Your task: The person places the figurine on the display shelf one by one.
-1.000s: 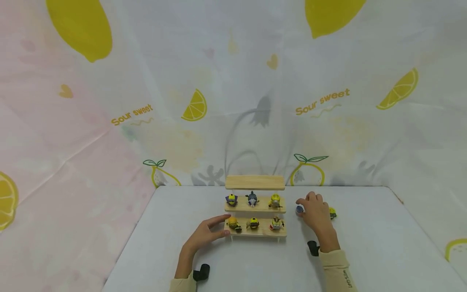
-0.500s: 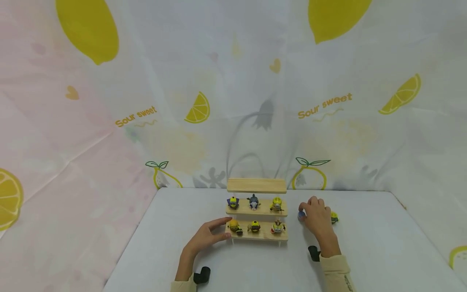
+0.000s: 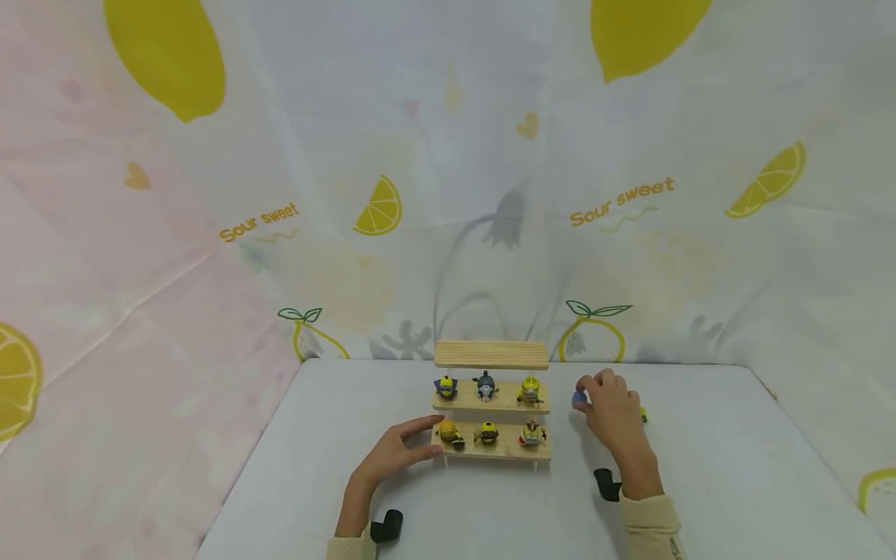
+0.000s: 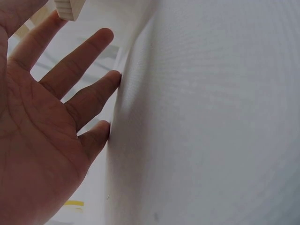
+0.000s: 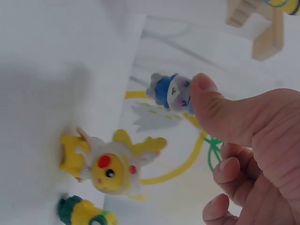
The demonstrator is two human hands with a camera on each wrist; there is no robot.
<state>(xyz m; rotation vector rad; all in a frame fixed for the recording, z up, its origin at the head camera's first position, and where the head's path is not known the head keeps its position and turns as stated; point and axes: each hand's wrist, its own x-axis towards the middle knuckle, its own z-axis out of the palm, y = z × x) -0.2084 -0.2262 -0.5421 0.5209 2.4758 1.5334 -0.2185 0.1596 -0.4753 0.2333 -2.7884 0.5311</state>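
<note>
My right hand (image 3: 616,412) pinches a small blue-and-grey figurine (image 5: 173,91) between thumb and fingers, to the right of the shelf. In the right wrist view this figurine shows a pale face with pink cheeks, held apart from the table surface. A three-tier wooden display shelf (image 3: 491,355) stands in the middle, with figurines on its two lower tiers. My left hand (image 3: 395,453) is at the left end of the lowest tier, thumb and forefinger at the board's edge. The left wrist view shows its fingers (image 4: 79,63) straight and spread, the forefinger at the wood.
A yellow figurine in a white outfit (image 5: 112,161) stands on the white table (image 3: 490,513) near my right hand. Beside it is a green-and-yellow figurine (image 5: 86,213). Behind the table hangs a lemon-printed cloth (image 3: 448,233).
My right hand has lifted the blue-and-grey figurine up off the table. The left hand stays at the shelf's left end. The head view has shifted slightly.
</note>
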